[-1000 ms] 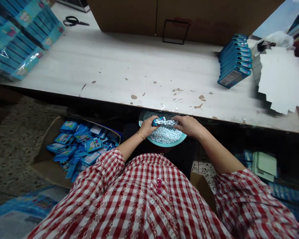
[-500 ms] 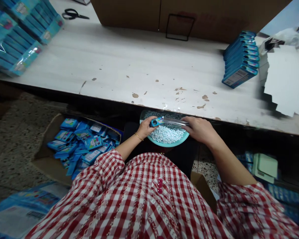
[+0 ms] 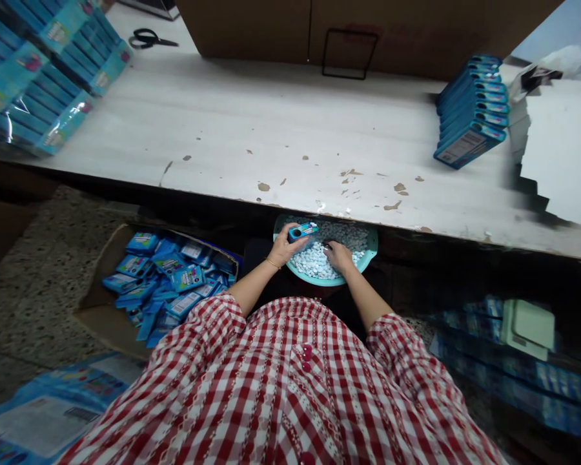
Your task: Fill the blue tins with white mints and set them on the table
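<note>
My left hand point(image 3: 283, 247) grips a small blue printed box point(image 3: 303, 231) with a dark round spot, held tilted above the left side of a turquoise basin point(image 3: 314, 280). Small white pellets point(image 3: 310, 261) fill much of the basin. My right hand point(image 3: 339, 257) is down at the pellets with its fingers closed. A dark bit point(image 3: 327, 246) shows at its fingertips, seemingly the end of the clear plastic tube; the clear part barely stands out against the pellets.
A carton point(image 3: 94, 323) of blue boxes stands at my left. On the white table point(image 3: 271, 123) are a row of blue boxes point(image 3: 472, 116), wrapped packs point(image 3: 53, 71), scissors point(image 3: 148, 39) and white card sheets point(image 3: 561, 148). A pale green device point(image 3: 527, 326) sits low at right.
My right hand has moved left and down into the basin, drawing the clear tube away from the box's end. My left hand still holds the box in nearly the same place.
</note>
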Available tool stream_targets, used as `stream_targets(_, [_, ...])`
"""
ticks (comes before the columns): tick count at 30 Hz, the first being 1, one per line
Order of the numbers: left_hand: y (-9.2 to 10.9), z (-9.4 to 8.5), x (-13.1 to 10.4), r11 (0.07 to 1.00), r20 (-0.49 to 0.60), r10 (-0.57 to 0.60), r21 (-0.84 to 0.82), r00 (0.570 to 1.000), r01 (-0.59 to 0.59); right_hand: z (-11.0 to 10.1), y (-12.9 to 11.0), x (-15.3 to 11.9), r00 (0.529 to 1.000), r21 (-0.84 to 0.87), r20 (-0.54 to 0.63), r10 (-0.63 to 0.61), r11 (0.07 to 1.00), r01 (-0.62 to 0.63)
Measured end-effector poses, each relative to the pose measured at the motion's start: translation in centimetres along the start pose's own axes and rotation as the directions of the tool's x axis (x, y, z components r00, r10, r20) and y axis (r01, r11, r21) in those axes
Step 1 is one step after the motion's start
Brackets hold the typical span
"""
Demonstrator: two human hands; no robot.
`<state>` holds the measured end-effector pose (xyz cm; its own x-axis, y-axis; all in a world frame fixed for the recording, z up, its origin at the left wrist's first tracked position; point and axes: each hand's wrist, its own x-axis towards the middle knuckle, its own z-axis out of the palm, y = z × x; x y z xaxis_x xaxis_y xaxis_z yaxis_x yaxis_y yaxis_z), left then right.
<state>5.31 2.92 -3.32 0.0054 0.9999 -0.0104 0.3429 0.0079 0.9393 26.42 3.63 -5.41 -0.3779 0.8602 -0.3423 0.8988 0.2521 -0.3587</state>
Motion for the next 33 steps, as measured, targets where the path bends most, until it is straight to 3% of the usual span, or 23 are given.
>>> stream_targets(5, [1.2,-1.9,-0.4,0.999,-0.072,0.048,0.012,0.996,-0.047,-0.8,2.1,-1.1,0.996,0.21,-0.057,0.063,0.976,-0.05])
stream_targets(9, [1.0,-3.0,-0.4,0.997,-0.1,0.072,0.044,0.992,-0.068,-4.1,3.4,-3.6,0.99,0.472,-0.135,0.035,0.881,0.033])
stream_targets(11, [0.9,-2.7,-0.2,0.992,-0.07,0.078,0.101,0.994,-0.07,-6.5,2.8,-4.7,0.988,0.499,-0.151,0.02,0.865,0.059])
stream_targets(14, [1.4,-1.4,-0.1,0.972,0.04,0.08,0.218,0.996,-0.087,-10.2,0.5,-5.6,0.994,0.387,-0.111,-0.015,0.92,0.057])
stream_targets(18, [2.5,0.3,-0.2,0.944,0.142,0.082,0.307,0.986,-0.123,-13.8,-3.8,-5.5,1.0,0.02,0.015,0.008,1.0,-0.008])
stream_targets(21, [2.9,0.8,-0.2,0.931,0.181,0.088,0.335,0.98,-0.145,-15.2,-6.5,-5.2,0.996,-0.242,0.074,0.045,0.97,-0.026])
stream_targets(24, [2.6,0.7,-0.1,0.929,0.194,0.102,0.333,0.976,-0.164,-16.1,-7.9,-5.5,0.996,-0.367,0.086,0.028,0.93,0.006])
stream_targets(29, [2.3,-0.2,-0.4,0.898,0.176,0.179,0.372,0.968,-0.234,-16.9,-6.1,-6.9,0.999,-0.353,0.027,0.047,0.935,-0.034])
stream_targets(33, [3.2,-1.3,-0.7,0.779,0.292,0.259,0.5,0.921,-0.378,-16.2,-2.5,-8.0,0.991,-0.224,-0.045,0.13,0.965,-0.137])
